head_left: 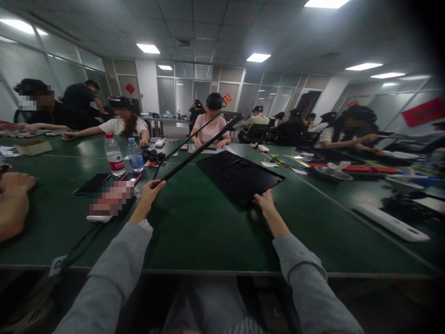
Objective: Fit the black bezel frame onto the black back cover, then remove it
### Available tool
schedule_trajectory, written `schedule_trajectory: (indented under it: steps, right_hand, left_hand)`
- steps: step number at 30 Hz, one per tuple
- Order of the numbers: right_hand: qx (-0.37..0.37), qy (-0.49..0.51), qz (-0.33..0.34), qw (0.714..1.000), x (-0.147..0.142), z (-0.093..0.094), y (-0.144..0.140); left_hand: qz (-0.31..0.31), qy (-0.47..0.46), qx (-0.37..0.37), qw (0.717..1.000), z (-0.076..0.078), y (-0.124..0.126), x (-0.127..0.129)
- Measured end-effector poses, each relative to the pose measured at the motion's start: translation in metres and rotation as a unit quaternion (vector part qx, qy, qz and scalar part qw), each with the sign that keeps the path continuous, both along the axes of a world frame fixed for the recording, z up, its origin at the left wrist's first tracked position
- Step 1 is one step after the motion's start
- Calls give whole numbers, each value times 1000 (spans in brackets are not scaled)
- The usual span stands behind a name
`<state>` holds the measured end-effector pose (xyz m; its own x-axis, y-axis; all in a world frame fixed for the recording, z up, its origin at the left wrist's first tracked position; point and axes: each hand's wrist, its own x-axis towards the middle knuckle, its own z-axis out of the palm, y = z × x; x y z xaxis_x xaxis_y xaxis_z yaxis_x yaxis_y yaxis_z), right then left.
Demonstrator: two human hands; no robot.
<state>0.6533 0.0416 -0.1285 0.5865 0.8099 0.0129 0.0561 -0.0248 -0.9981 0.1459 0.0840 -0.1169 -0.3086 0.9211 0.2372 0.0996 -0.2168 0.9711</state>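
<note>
My left hand (150, 197) is closed on the near end of a thin black frame (201, 149). Its long bars slant up and away to the right, raised above the green table (201, 227). To the right, a flat black rectangular panel (239, 178) lies on the tabletop, with a shiny surface. My right hand (267, 204) pinches this panel at its near right edge, thumb on top. The fingers under the edge are partly hidden.
Left of my left hand stand a red-capped bottle (114, 157) and a blue-capped bottle (135, 157), near a black phone (93, 184). Another person's arm (14, 202) rests at far left. A long white device (392, 223) and a bowl (332, 173) lie right. A person (210, 125) sits opposite.
</note>
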Motion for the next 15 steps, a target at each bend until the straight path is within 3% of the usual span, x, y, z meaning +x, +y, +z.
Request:
schedule_trajectory:
  steps: [2, 4, 6, 10, 12, 15]
  right_hand:
    - [6, 13, 109, 994, -1, -1, 5]
    - [-7, 5, 177, 984, -2, -3, 11]
    - [-19, -27, 152, 988, -4, -7, 20]
    - [28, -70, 3, 997, -6, -3, 33]
    - [67, -20, 25, 997, -6, 7, 31]
    - [106, 82, 133, 982, -5, 26, 22]
  left_hand:
    - [2, 17, 8, 1000, 1, -1, 0]
    - [4, 46, 15, 999, 5, -4, 0]
    - [8, 89, 21, 996, 8, -7, 1]
    - [11, 188, 31, 982, 13, -13, 1]
    - [10, 236, 42, 971, 12, -14, 1]
    - [7, 294, 64, 954, 9, -15, 0]
